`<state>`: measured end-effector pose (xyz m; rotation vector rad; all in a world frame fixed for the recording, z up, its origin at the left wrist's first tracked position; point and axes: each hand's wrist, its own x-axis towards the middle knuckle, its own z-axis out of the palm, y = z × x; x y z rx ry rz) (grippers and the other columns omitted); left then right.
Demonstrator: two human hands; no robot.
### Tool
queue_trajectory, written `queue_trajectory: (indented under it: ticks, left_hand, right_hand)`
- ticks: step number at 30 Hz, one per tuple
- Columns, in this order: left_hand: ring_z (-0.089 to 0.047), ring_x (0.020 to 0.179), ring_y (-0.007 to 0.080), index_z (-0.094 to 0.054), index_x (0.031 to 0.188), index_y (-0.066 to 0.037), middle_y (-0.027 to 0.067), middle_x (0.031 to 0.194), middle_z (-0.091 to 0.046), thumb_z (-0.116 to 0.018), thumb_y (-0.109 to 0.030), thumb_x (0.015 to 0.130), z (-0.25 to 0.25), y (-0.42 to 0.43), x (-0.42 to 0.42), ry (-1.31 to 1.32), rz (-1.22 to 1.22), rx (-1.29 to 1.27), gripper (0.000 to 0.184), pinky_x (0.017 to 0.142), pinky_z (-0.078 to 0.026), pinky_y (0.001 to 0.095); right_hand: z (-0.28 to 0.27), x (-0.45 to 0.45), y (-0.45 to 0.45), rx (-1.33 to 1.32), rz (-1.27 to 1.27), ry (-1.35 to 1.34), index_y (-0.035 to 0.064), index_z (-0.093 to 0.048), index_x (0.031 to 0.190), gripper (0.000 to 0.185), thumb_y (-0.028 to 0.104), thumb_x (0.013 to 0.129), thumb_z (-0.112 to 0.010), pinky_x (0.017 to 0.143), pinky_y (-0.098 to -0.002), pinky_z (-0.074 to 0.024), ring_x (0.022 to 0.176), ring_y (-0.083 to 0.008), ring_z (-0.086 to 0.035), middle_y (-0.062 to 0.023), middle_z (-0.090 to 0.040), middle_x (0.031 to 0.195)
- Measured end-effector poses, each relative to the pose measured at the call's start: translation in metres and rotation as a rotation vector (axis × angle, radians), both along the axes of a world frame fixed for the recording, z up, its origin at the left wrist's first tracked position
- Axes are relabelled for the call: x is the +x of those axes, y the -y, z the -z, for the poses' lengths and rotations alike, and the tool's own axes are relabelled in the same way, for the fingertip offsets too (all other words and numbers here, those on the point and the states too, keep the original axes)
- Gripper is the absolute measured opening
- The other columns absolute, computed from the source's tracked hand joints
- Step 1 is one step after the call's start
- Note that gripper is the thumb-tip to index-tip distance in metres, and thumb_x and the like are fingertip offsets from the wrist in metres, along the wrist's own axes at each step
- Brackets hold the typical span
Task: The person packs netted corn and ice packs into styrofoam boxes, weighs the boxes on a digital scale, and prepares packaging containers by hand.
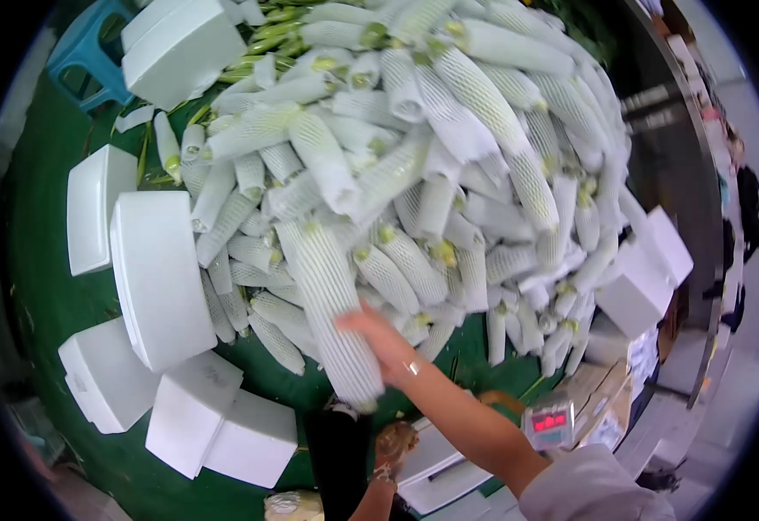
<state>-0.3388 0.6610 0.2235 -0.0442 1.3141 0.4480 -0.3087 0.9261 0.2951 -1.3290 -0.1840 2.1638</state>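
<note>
My right hand (378, 340) reaches in from the lower right, its fingers closed round the lower part of a long white foam net sleeve (332, 304). Pale green shows at the sleeve's upper end; the kind of produce inside is unclear. Behind it rises a large pile of similar sleeved produce (379, 187), pale green with yellowish-green ends. Lower down, my left hand (394, 447) is beside my dark-clothed leg and a white foam box (427, 460). Its fingers are shaded and blurred, so whether it grips anything is unclear.
Several white foam boxes (162, 278) stand on the green floor (41, 234) at left. A blue stool (89, 56) is at upper left. On the right are another foam box (636, 286), a digital scale (549, 423) with red digits and a long metal-edged table (679, 174).
</note>
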Motion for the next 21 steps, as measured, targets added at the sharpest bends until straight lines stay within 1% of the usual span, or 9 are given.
queue_trajectory:
  ticks: [2, 3, 6, 8, 10, 12, 16, 20, 21]
  left_hand:
    - [-0.06, 0.078, 0.018, -0.055, 0.113, -0.005, 0.0099, 0.092, -0.061, -0.063, -0.022, 0.085, 0.0, 0.013, -0.001, -0.002, 0.006, 0.104, 0.034, 0.065, -0.05, 0.0302]
    - [-0.06, 0.089, 0.0197, -0.051, 0.118, -0.002, 0.009, 0.105, -0.06, -0.066, -0.024, 0.083, -0.008, 0.02, -0.002, 0.286, -0.77, -0.148, 0.044, 0.072, -0.052, 0.0311]
    - [-0.06, 0.086, 0.0206, -0.05, 0.119, -0.002, 0.013, 0.103, -0.059, -0.06, -0.045, 0.083, 0.067, 0.08, -0.027, -0.09, 0.569, 0.136, 0.057, 0.075, -0.052, 0.0307]
    - [-0.062, 0.073, 0.0175, -0.056, 0.108, -0.005, 0.0073, 0.087, -0.063, -0.051, -0.032, 0.093, 0.047, 0.078, -0.033, 0.322, 0.154, 0.182, 0.032, 0.065, -0.051, 0.0273]
    - [-0.065, 0.069, 0.0171, -0.057, 0.108, -0.006, 0.0106, 0.085, -0.067, -0.054, -0.022, 0.092, 0.014, 0.085, -0.009, -0.056, 0.481, 0.193, 0.023, 0.058, -0.053, 0.0267]
    - [-0.066, 0.07, 0.0182, -0.058, 0.108, -0.004, 0.0107, 0.087, -0.066, -0.051, -0.025, 0.092, 0.026, 0.11, -0.009, -0.071, 0.642, 0.165, 0.027, 0.06, -0.053, 0.0278]
    - [-0.064, 0.074, 0.0195, -0.056, 0.113, -0.002, 0.0123, 0.093, -0.065, -0.051, -0.04, 0.09, 0.062, 0.144, -0.027, 0.267, 0.464, 0.104, 0.045, 0.061, -0.051, 0.0272]
    - [-0.062, 0.073, 0.0187, -0.056, 0.112, -0.001, 0.0114, 0.091, -0.064, -0.051, -0.031, 0.092, 0.055, 0.147, -0.02, 0.24, 0.59, 0.069, 0.037, 0.061, -0.049, 0.0262]
    - [-0.062, 0.071, 0.0178, -0.057, 0.111, -0.002, 0.0107, 0.09, -0.064, -0.053, -0.026, 0.091, 0.049, 0.148, -0.013, 0.059, 0.739, 0.102, 0.031, 0.061, -0.049, 0.0263]
  right_hand:
    - [-0.017, 0.038, 0.096, -0.122, 0.158, -0.114, 0.0047, -0.039, 0.128, 0.058, 0.017, 0.077, -0.063, 0.079, -0.0344, -0.0488, 0.095, -0.0198, -0.057, -0.0108, -0.055, 0.111]
    - [-0.021, 0.059, 0.147, -0.089, 0.178, -0.002, 0.0046, -0.039, 0.128, 0.058, 0.014, 0.076, -0.064, 0.082, -0.0336, -0.0475, 0.097, -0.0187, -0.056, -0.0101, -0.055, 0.112]
    - [-0.047, 0.1, 0.31, -0.175, 0.333, 0.316, 0.0039, -0.04, 0.126, 0.06, 0.009, 0.072, -0.067, 0.086, -0.0315, -0.0445, 0.099, -0.0163, -0.053, -0.0076, -0.055, 0.109]
    - [-0.063, 0.116, 0.415, -0.324, 0.463, 0.466, 0.0031, -0.041, 0.124, 0.063, 0.009, 0.069, -0.07, 0.085, -0.0319, -0.0444, 0.098, -0.0175, -0.053, -0.0083, -0.056, 0.106]
    - [-0.071, 0.124, 0.505, -0.398, 0.482, 0.626, 0.0029, -0.041, 0.124, 0.064, 0.009, 0.067, -0.071, 0.086, -0.0319, -0.0441, 0.098, -0.0177, -0.053, -0.0089, -0.056, 0.106]
    - [-0.062, 0.131, 0.561, -0.416, 0.554, 0.768, 0.0019, -0.038, 0.126, 0.069, 0.011, 0.067, -0.071, 0.087, -0.033, -0.044, 0.1, -0.0206, -0.054, -0.0127, -0.056, 0.108]
    - [0.022, 0.143, 0.613, -0.501, 0.7, 0.904, -0.002, -0.031, 0.13, 0.076, 0.014, 0.069, -0.073, 0.094, -0.0364, -0.0409, 0.108, -0.0258, -0.051, -0.0182, -0.052, 0.116]
    - [0.095, 0.144, 0.598, -0.334, 0.854, 1.19, -0.003, -0.025, 0.136, 0.087, 0.023, 0.07, -0.076, 0.102, -0.04, -0.0313, 0.121, -0.0334, -0.039, -0.026, -0.038, 0.13]
    - [0.095, 0.131, 0.604, -0.358, 0.629, 1.369, -0.0025, -0.024, 0.137, 0.087, 0.021, 0.071, -0.075, 0.103, -0.0421, -0.0301, 0.122, -0.0371, -0.037, -0.0272, -0.036, 0.131]
